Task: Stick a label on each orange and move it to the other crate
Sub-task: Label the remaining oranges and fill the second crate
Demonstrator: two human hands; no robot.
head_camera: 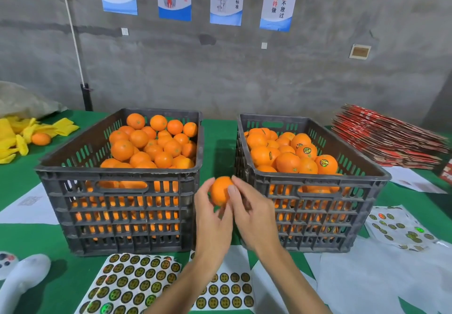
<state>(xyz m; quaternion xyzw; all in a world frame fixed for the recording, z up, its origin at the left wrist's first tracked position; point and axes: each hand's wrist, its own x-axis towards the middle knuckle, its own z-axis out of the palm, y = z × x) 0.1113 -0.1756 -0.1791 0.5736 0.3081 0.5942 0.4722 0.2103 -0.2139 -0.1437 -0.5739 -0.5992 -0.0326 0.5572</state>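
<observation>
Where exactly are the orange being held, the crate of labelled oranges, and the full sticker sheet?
held orange [219, 190], head view, its bare front.
right crate [318, 197], head view, its front wall.
sticker sheet [133, 280], head view, its middle.

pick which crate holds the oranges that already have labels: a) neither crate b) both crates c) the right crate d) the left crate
c: round stickers show on several oranges in the right crate, while those visible in the left crate are bare.
</observation>
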